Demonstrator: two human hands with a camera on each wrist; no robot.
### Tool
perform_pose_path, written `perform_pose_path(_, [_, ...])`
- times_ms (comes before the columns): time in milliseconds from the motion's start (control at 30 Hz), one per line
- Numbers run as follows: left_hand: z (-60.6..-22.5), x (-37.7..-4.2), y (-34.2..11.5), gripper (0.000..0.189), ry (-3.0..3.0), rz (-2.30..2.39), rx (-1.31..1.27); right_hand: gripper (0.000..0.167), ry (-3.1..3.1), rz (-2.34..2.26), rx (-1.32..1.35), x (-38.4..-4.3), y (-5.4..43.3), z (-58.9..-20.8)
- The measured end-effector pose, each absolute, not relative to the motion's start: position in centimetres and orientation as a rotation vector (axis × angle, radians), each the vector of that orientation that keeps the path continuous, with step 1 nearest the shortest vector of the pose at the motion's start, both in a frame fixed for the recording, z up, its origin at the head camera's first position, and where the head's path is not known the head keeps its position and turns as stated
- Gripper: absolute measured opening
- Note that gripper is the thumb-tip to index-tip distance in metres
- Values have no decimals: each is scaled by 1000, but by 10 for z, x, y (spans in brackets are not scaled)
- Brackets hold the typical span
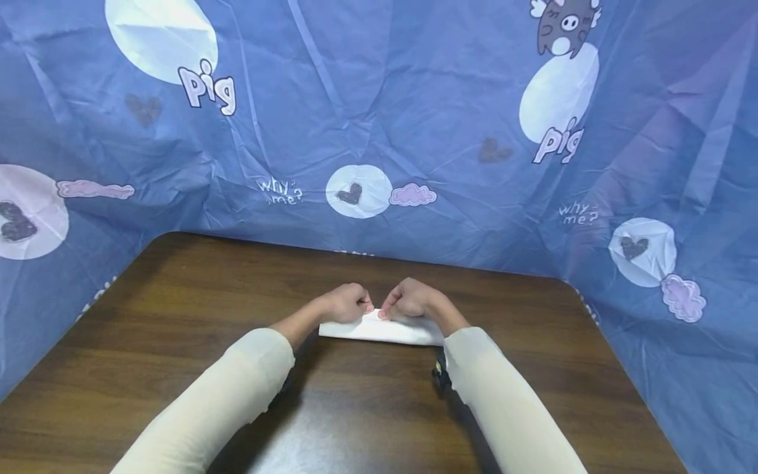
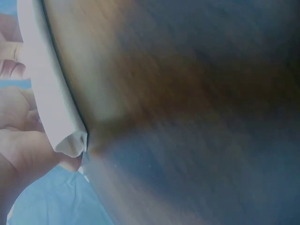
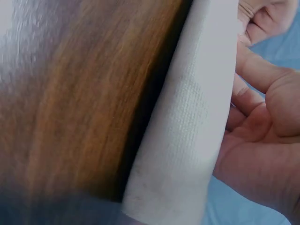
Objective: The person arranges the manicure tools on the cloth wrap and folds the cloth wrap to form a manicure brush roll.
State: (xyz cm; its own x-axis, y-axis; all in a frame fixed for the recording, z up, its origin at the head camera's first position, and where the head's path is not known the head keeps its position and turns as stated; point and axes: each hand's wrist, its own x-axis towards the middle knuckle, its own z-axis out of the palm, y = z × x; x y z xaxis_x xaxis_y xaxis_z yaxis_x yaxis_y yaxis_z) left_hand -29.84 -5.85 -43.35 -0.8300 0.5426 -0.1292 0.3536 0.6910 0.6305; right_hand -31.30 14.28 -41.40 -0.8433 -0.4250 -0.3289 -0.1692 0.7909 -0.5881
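Observation:
A white cloth [image 1: 381,333], folded into a long narrow strip, lies crosswise on the table in front of me. At its far edge, near the middle, my left hand [image 1: 346,303] pinches the cloth between thumb and curled fingers. Close beside it, my right hand [image 1: 414,299] pinches the same edge, the fingertips of both hands nearly meeting. The left wrist view shows the strip's loosely rolled end [image 2: 71,143] with a hollow fold. Fine woven-looking texture shows on the cloth [image 3: 180,126] in the right wrist view, where it covers some of the fingertips.
The brown wood-grain table [image 1: 237,283] extends around the cloth on all sides. Behind it and along both sides hangs a wrinkled blue sheet [image 1: 379,99] with printed pigs, hearts and words. Pale sleeves [image 1: 219,388] cover both forearms.

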Motion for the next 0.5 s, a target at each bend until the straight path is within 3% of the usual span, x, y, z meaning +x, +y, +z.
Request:
perform_pose_path(267, [-428, -297, -72, 17, 2692, 963, 720, 19, 2495, -971, -541, -308, 159, -416])
perform_pose_path(500, [-404, -279, -101, 14, 2760, 994, 751, 26, 2494, -1130, -521, -291, 189, -391])
